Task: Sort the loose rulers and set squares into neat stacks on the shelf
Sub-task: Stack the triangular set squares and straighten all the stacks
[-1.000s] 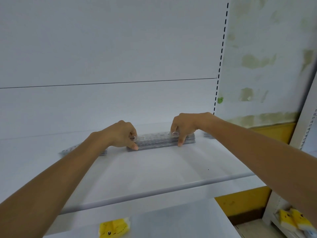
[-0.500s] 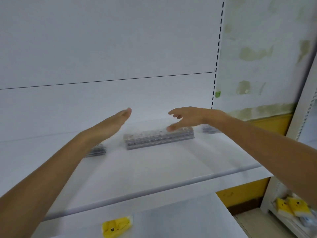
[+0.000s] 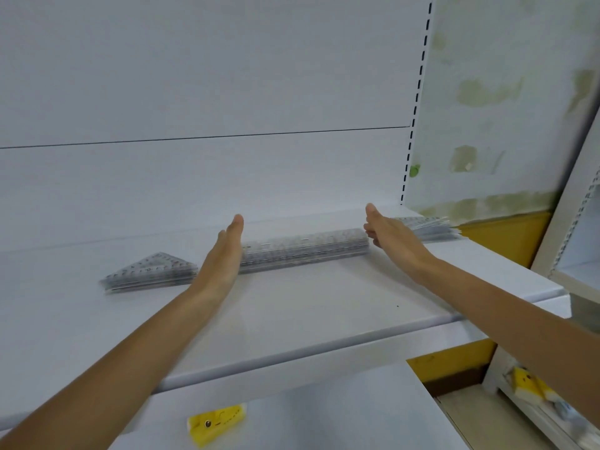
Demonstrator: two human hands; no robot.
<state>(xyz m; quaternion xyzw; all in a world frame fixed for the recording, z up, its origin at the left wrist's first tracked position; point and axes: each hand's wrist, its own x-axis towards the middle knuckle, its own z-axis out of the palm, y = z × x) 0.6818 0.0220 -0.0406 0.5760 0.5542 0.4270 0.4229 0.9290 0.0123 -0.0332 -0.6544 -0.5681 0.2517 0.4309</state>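
Flanking the rulers (image 3: 305, 249), left hand (image 3: 224, 254) and right hand (image 3: 389, 236) stand flat-fingered, one at each end. Probably to square the stack.

You will find no word, brand or whole number here that you can read. The stack of rulers (image 3: 305, 246) at the centre shows only fine graduation marks. At its 9 o'clock, the stack of set squares (image 3: 152, 271) has small digits along the printed scale, too blurred to make out. At 7 o'clock, the yellow packet (image 3: 216, 422) carries a drawn face and no lettering you can read.
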